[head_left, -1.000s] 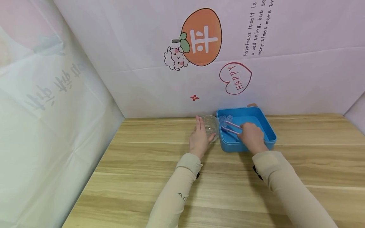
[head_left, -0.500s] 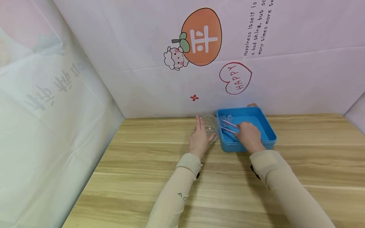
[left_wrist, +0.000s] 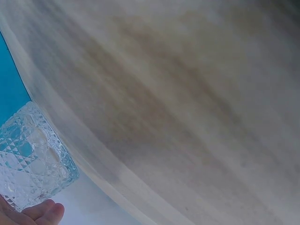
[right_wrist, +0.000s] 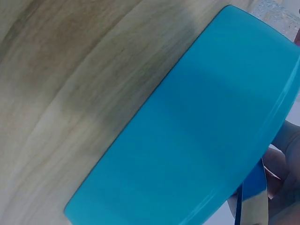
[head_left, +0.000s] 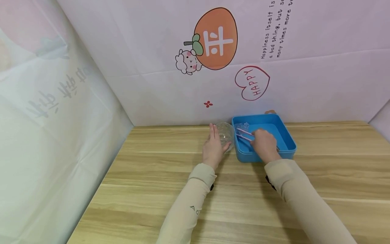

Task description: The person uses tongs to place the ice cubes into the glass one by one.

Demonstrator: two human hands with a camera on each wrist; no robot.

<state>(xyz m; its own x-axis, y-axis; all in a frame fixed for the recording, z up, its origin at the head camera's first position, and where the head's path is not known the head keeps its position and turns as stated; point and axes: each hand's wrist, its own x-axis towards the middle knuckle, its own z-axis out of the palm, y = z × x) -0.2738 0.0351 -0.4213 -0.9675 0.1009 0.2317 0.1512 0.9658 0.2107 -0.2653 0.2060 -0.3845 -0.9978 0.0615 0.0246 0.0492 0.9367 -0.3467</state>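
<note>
wood-grain table (head_left: 152,189) under everything. blue box (head_left: 265,157) on it, close to the printed backdrop (head_left: 164,98). left hand (head_left: 212,149) beside box's left side, right hand (head_left: 264,144) over the box. clear patterned glass (head_left: 226,135) just left of box, left fingers and thumb set round its side. pinkish tongs (head_left: 246,132) in right hand's curled fingers, tips down in box by clear cubes (head_left: 245,125), far left corner.
</note>
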